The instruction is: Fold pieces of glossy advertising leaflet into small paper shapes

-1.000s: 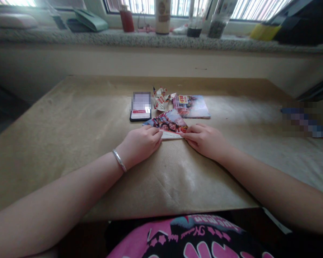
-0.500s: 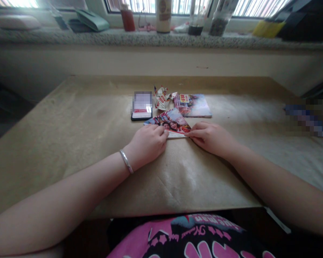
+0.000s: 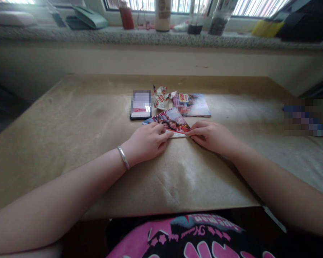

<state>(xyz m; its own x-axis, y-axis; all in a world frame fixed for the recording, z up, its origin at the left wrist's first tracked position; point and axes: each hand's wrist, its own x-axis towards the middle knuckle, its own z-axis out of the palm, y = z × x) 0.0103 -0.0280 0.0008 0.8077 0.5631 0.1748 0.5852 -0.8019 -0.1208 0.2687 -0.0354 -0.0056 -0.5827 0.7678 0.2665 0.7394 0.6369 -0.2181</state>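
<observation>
A folded sheet of printed paper (image 3: 174, 122), roughly triangular with a white strip along its near edge, lies on the table in front of me. My left hand (image 3: 148, 140) is closed on its left part, the thumb along the white strip and the fingers bent over the print. At the right corner my right hand (image 3: 211, 138) pinches the paper between thumb and fingers. The left fingertips are partly hidden. Just beyond the paper lie a phone (image 3: 140, 104), a crumpled folded-paper shape (image 3: 160, 98) and a stack of printed sheets (image 3: 197, 105).
The table (image 3: 70, 122) has a tan cover and meets a wall below a granite sill (image 3: 140, 37). Bottles, a red container (image 3: 127, 18) and a yellow object (image 3: 267, 28) stand on the sill. A blurred printed item (image 3: 309, 120) lies at the table's right.
My left thumb has slid rightward along the paper's white near strip. The right hand keeps its pinch at the right corner, and the view has shifted slightly.
</observation>
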